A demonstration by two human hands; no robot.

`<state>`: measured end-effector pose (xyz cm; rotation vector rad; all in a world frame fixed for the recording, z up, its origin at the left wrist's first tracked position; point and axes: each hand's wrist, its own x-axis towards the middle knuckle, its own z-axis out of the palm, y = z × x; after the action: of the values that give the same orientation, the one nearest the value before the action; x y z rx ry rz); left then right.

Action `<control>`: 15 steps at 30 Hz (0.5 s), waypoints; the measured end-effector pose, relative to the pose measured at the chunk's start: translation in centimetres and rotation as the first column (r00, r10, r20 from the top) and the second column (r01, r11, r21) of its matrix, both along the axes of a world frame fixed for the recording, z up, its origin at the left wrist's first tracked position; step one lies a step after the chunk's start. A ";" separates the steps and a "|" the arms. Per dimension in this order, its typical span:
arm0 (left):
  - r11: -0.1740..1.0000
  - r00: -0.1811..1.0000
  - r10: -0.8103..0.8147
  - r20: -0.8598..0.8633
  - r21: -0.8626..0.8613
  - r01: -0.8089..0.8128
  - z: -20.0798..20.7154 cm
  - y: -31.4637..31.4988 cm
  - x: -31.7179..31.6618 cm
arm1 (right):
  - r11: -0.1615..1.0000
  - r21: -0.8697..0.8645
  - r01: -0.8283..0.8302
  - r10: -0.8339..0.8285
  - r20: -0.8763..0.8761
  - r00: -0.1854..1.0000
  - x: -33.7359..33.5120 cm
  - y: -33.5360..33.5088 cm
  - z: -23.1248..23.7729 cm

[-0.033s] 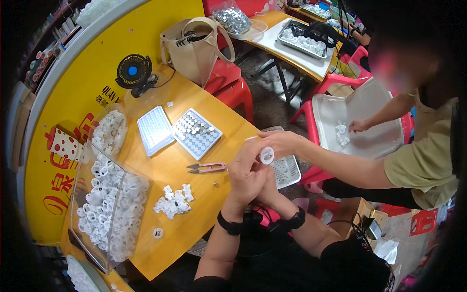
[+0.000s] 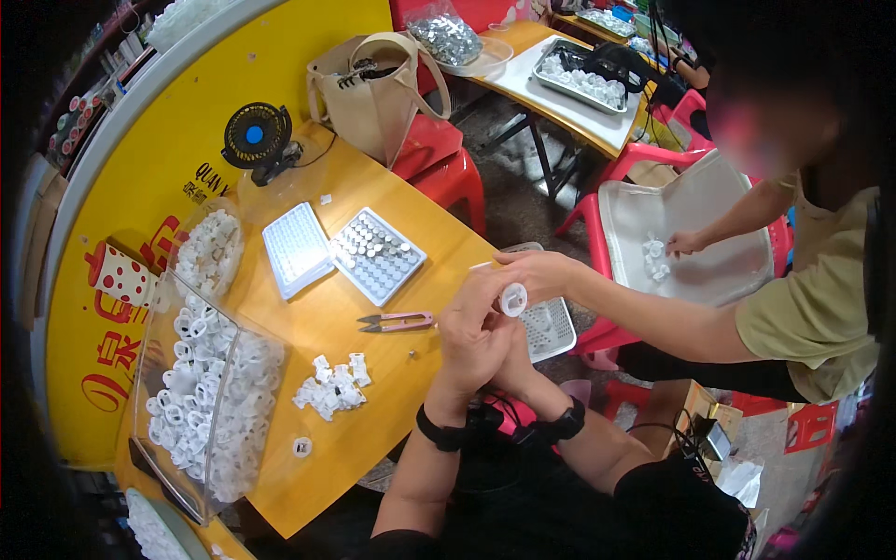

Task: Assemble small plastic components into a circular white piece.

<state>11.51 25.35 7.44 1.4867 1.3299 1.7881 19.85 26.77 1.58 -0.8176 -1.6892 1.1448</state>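
Observation:
My left hand (image 2: 465,327) is closed, its fingers curled around a white round plastic part (image 2: 513,299) with a dark slot in its face. My right hand (image 2: 513,359) presses in close behind and below it; its fingers look closed but are mostly hidden. Another person's hand (image 2: 541,271) reaches in from the right, touching or nearly touching my left fingers; who grips the part's far side I cannot tell. Beside my left hand lie pink-handled thread snips (image 2: 397,322). To the left are a pile of small white plastic pieces (image 2: 331,387) and a single white round piece (image 2: 301,447).
A clear bin (image 2: 201,401) full of white parts stands left. Beyond the snips sit a tray of small metal discs (image 2: 378,257), a white gridded tray (image 2: 297,250) and a fan (image 2: 257,140). A white perforated basket (image 2: 549,329) is right of my hands, near a pink chair (image 2: 602,224).

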 end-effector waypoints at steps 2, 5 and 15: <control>0.999 0.998 -0.028 -0.054 0.022 0.029 0.4 -0.1 -0.1 | 0.999 0.037 0.000 -0.001 0.009 1.000 0.0 -0.1 0.6; 0.985 0.983 0.020 -0.183 0.172 0.012 -0.3 0.4 -0.4 | 0.990 0.138 0.001 -0.003 0.014 1.000 -0.2 -0.5 2.5; 0.973 0.974 -0.013 -0.226 0.221 0.064 0.1 0.4 -0.4 | 0.971 0.238 0.036 -0.071 0.140 0.988 -0.1 -1.1 3.4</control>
<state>11.07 25.72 7.51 1.8719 1.2191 1.8412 19.73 25.65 5.02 -0.8089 -1.8713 0.8443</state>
